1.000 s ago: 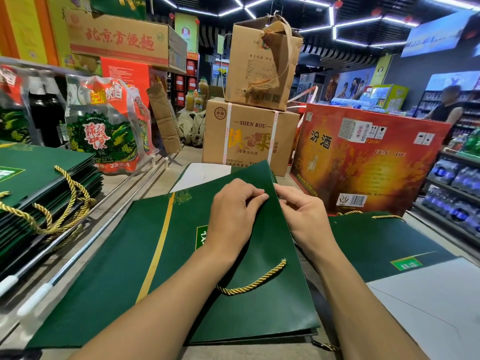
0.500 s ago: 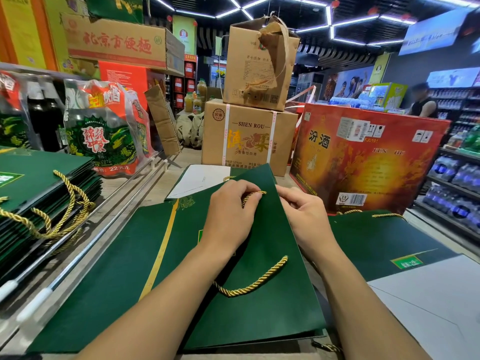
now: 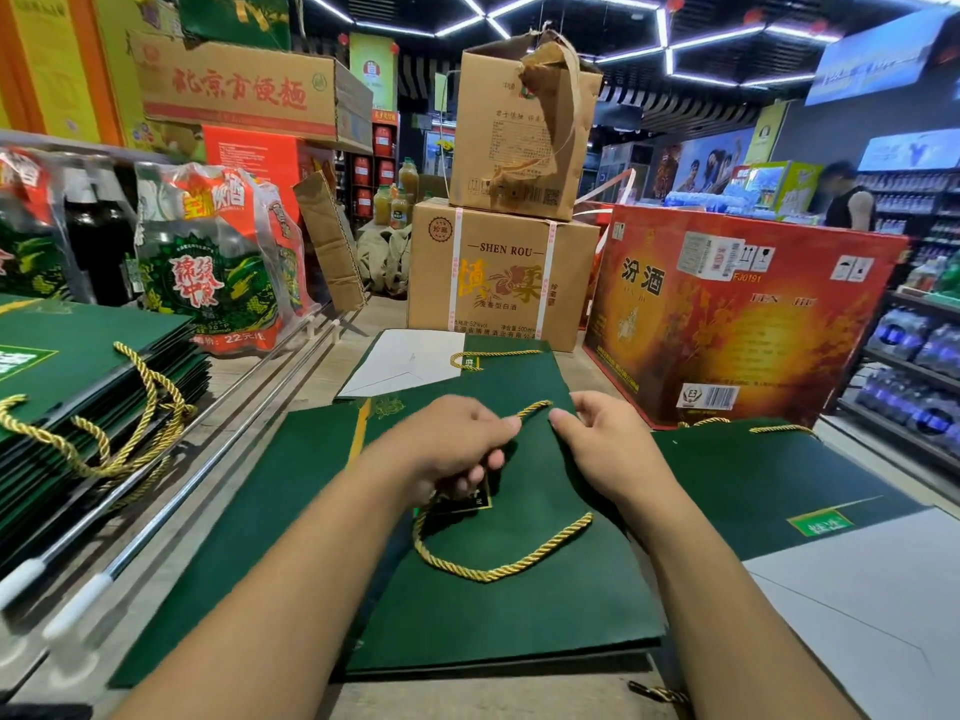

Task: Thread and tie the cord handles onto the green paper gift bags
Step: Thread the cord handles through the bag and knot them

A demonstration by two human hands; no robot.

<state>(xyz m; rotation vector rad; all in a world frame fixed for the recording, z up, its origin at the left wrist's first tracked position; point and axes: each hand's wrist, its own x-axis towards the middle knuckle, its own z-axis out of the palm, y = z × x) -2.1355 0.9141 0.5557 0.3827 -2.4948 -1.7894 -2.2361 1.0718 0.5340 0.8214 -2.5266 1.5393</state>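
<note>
**Desk:** What do we have at the shop counter?

**Field:** Our left hand (image 3: 452,449) pinches the free end of a twisted gold cord (image 3: 488,575), fingers curled round it. Our right hand (image 3: 608,449) bends its fingers down on the upper edge of a flat dark-green paper gift bag (image 3: 519,626), seemingly nipping that edge just beside the cord end.

**Desk:** And where does the bag lie?

**Field:** Flat on the counter, right under both hands; the cord's slack lies in a loop on its face, below the left wrist. A stack of green bags with gold handles (image 3: 78,356) sits well to the left; one more green bag (image 3: 753,475) lies to the right.

**Desk:** Which step do we call it?

**Field:** Threading, in our judgement; the end is out and not yet knotted, though fingers hide the hole itself.

**Desk:** What comes next?

**Field:** Probably drawing the end taut and tying a stop knot. That calls for a steady hold on the rim, so the paper does not tear.
</note>
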